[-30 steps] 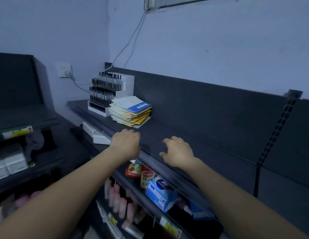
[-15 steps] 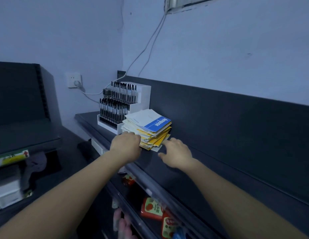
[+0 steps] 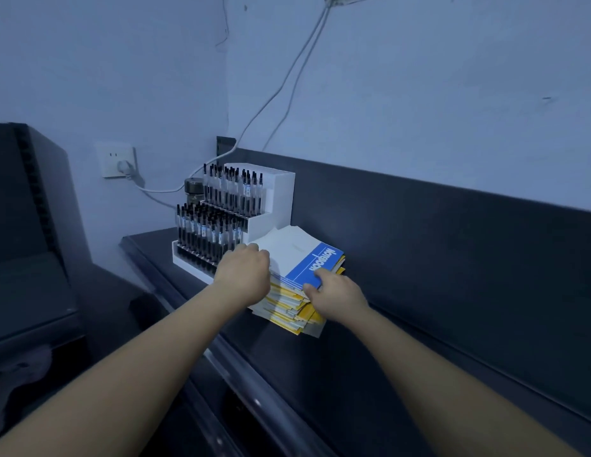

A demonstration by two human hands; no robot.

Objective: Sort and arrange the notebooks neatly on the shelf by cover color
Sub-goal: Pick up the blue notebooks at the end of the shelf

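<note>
A messy stack of thin notebooks lies on the dark top shelf. The top notebook has a white cover with a blue band reading "Notebook"; yellow and white covers stick out unevenly below it. My left hand rests on the stack's left near corner, fingers curled over the top cover. My right hand touches the stack's near right edge, fingertips on the blue band. Whether either hand grips a notebook is unclear.
A white tiered display full of black pens stands just left of the stack, with a metal jar behind it. A wall socket with a plugged white cable sits at the left. A dark back panel runs behind the shelf.
Both hands have moved forward from the shelf's front edge onto the notebook stack. The camera has moved closer, so the lower shelves' goods have left the view.
</note>
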